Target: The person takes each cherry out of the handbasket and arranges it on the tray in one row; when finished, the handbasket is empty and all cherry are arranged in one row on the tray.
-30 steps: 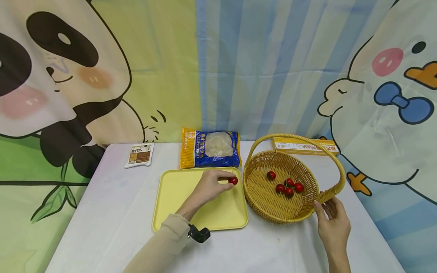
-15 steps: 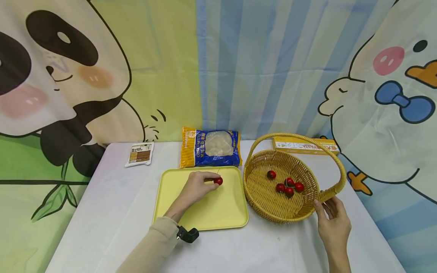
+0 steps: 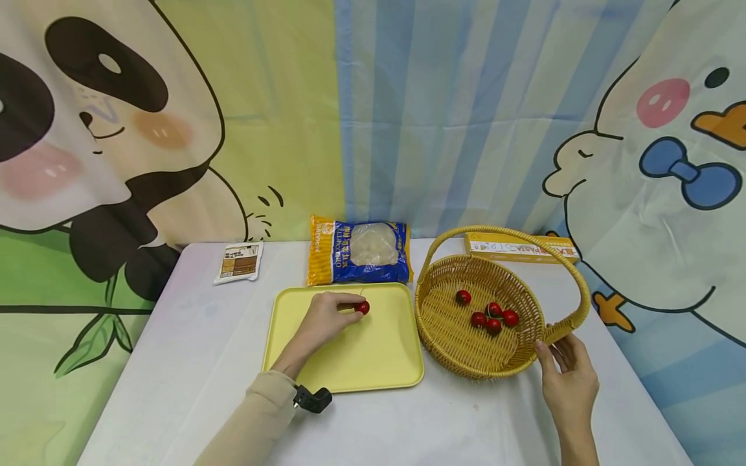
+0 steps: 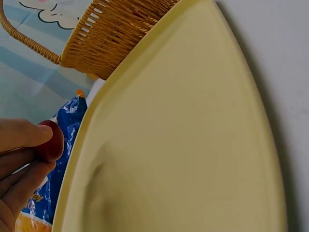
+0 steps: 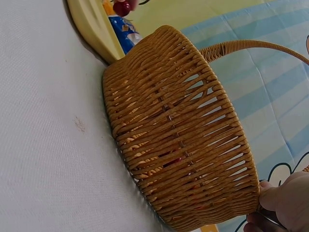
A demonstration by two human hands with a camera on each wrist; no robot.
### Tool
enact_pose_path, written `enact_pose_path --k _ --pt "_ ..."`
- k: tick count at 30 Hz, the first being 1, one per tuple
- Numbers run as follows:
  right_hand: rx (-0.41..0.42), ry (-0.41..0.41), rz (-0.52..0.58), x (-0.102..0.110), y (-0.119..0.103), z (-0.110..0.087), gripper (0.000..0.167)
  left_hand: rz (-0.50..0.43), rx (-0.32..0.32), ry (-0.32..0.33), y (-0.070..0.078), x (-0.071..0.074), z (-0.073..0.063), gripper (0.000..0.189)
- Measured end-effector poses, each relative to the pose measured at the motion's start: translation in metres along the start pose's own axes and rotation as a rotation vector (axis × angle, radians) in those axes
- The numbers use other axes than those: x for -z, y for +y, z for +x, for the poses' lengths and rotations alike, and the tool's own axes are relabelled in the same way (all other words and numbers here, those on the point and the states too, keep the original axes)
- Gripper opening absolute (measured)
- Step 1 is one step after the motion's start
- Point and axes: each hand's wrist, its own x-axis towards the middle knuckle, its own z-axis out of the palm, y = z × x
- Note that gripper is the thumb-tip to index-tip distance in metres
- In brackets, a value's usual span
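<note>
Between thumb and fingers my left hand (image 3: pixel 326 318) pinches a dark red cherry (image 3: pixel 362 307), held above the yellow tray (image 3: pixel 379 362). The left wrist view shows the same cherry (image 4: pixel 52 141) at the fingertips, with the tray's bare surface (image 4: pixel 183 135) beside and below. To the right of the tray stands a wicker basket (image 3: pixel 449 349) with an arched handle. Several cherries (image 3: pixel 493 327) lie on its bottom. My right hand (image 3: pixel 571 382) holds the basket's rim at the foot of the handle, thumb on the near side, the other fingers partly hidden behind it.
Behind the tray lies a blue and yellow pasta bag (image 3: pixel 373 252). A long yellow box (image 3: pixel 521 249) sits behind the basket. A small white and brown packet (image 3: pixel 239 262) lies at the back left. A printed curtain (image 3: pixel 443 116) hangs behind the table.
My left hand has moved left with the cherry, from near the tray's right edge to over its middle. The right hand and the basket have stayed where they were.
</note>
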Motion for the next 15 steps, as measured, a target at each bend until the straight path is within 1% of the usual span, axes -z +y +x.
enact_pose_path --k 7,15 --pt "-0.002 -0.001 0.003 0.000 0.000 0.001 0.053 -0.006 0.028 0.013 -0.008 0.013 -0.005 0.026" --pt "0.002 -0.001 0.008 0.000 0.001 0.001 0.053 0.053 0.041 0.048 -0.024 0.033 -0.010 0.026"
